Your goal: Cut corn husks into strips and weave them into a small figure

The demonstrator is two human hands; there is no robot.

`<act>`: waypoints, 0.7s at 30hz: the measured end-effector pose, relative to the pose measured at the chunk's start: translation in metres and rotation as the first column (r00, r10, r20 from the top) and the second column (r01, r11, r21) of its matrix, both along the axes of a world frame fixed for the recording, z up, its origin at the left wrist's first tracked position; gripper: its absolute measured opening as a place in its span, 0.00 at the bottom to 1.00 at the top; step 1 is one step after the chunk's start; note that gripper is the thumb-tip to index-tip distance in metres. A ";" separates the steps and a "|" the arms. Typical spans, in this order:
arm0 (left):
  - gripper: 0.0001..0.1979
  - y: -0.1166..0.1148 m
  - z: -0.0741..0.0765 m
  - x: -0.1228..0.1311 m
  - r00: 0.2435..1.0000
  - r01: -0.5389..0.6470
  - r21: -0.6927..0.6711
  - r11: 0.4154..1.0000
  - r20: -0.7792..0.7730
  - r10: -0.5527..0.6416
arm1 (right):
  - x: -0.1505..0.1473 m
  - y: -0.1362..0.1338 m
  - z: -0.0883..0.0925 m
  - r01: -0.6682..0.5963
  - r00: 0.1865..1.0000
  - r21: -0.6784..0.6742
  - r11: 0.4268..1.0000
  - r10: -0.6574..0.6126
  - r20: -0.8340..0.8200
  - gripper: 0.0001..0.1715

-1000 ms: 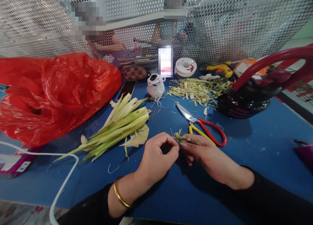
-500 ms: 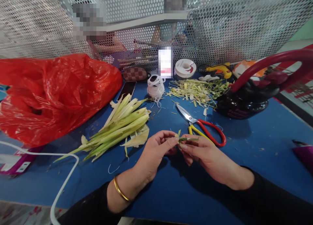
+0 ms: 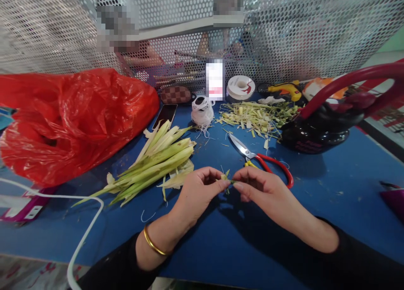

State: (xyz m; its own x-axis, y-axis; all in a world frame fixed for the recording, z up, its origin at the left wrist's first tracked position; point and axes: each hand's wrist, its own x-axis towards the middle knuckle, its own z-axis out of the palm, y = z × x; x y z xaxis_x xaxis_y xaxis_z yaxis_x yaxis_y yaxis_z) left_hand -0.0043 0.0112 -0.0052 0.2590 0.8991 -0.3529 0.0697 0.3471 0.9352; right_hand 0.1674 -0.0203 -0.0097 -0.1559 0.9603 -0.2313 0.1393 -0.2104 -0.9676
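Between its thumb and fingers my left hand (image 3: pixel 200 195) pinches a small green piece of corn husk (image 3: pixel 225 178), worked into a little knot or bundle. My right hand (image 3: pixel 267 189) is closed in a pinch on the narrow end of that same piece, close to the left fingertips. Red-and-yellow-handled scissors (image 3: pixel 248 153) lie just beyond my right hand, which partly hides their handles. To the left of my hands rests a pile of long pale green corn husks (image 3: pixel 154 166). A ball of white string (image 3: pixel 202 113) stands farther back.
Cut husk scraps (image 3: pixel 252 117) are heaped at the back, beside a black pot-shaped container (image 3: pixel 315 134) with a red handle. A red plastic bag (image 3: pixel 78 126) fills the left. A phone (image 3: pixel 166 115), a white spool (image 3: pixel 240 88) and a white cable (image 3: pixel 85 231) are on the blue table (image 3: pixel 347 206).
My right hand has shifted slightly right, and its fingers now pinch the piece's end instead of overlapping it. My left hand keeps its hold. The view has moved a little.
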 end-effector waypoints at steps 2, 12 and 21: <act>0.09 0.002 0.002 -0.001 1.000 0.027 -0.005 1.000 0.015 -0.026 | 0.001 0.001 0.001 0.017 1.000 0.010 1.000 -0.017 0.013 0.10; 0.10 0.000 -0.003 0.000 0.998 0.038 -0.005 0.999 0.042 -0.038 | -0.004 0.001 0.001 0.103 0.995 0.003 0.995 -0.103 -0.009 0.09; 0.08 0.005 0.005 -0.006 0.987 0.147 -0.027 0.989 0.065 -0.145 | -0.003 -0.001 0.002 0.012 0.988 -0.102 0.995 -0.027 -0.152 0.09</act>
State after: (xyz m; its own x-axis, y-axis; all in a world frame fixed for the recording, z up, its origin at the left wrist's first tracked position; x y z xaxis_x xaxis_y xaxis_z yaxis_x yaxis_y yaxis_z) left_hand -0.0100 0.0162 -0.0006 0.4091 0.8387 -0.3595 0.0637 0.3667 0.9281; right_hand 0.1644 -0.0217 -0.0074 -0.1783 0.9367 -0.3013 -0.0138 -0.3085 -0.9511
